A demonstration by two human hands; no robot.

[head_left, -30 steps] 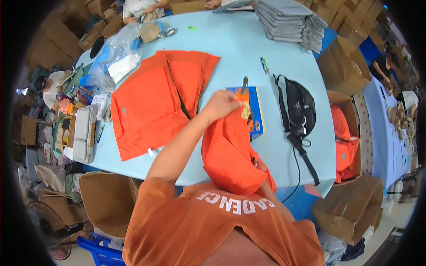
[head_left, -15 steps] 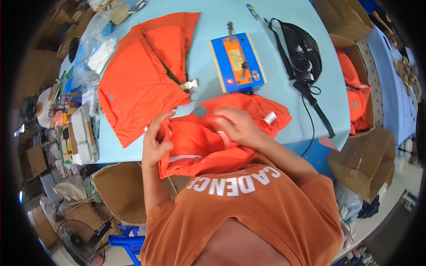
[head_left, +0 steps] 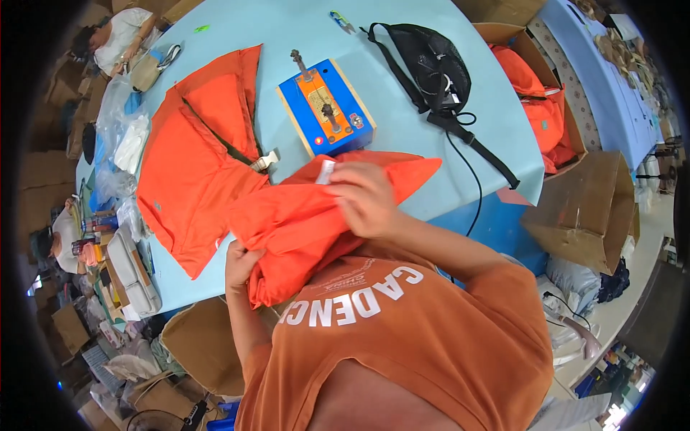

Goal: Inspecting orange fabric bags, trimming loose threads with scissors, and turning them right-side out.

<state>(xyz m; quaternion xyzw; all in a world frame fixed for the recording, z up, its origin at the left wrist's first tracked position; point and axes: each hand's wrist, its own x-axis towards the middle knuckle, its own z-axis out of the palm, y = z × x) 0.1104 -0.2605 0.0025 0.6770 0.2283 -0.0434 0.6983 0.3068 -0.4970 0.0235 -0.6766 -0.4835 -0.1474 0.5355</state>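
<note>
Gathered at the table's near edge is an orange cloth piece [head_left: 291, 223] with a small white tag [head_left: 325, 172]. Its lower folds lie against my shirt. At its left end my left hand [head_left: 243, 264] is closed on the cloth edge. My right hand [head_left: 365, 201] lies over the upper part beside the tag, its fingers bent onto a fold; the fingertips are partly hidden. A second orange cloth piece [head_left: 190, 176] lies spread flat to the left, with a dark strap and a white buckle [head_left: 266, 161].
Beyond the cloth stands a blue box device [head_left: 338, 86] with metal posts and a red light. A black mesh bag [head_left: 431, 68] and snips [head_left: 341, 21] lie farther off. Cardboard boxes [head_left: 582, 208] flank the pale blue table [head_left: 402, 144]. A person [head_left: 122, 43] sits far left.
The held cloth has been turned over and bunched, covering its inner white seams. My left hand has closed on its lower left edge. The view has shifted to the right.
</note>
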